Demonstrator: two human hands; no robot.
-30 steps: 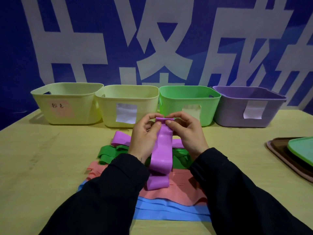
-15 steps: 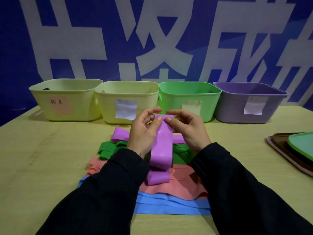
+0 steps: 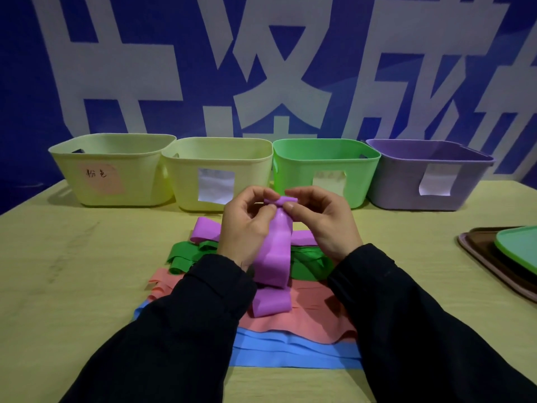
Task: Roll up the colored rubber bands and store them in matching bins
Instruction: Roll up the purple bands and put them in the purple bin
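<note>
Purple band is pinched at its top end by the left hand and the right hand, above the heap of green, pink and blue bands (its tail drapes onto them). Four bins are lined along the far bench, the purple bin rightmost.

Four bins line the table at twelve o'clock; bands centre; trays at three.
</note>
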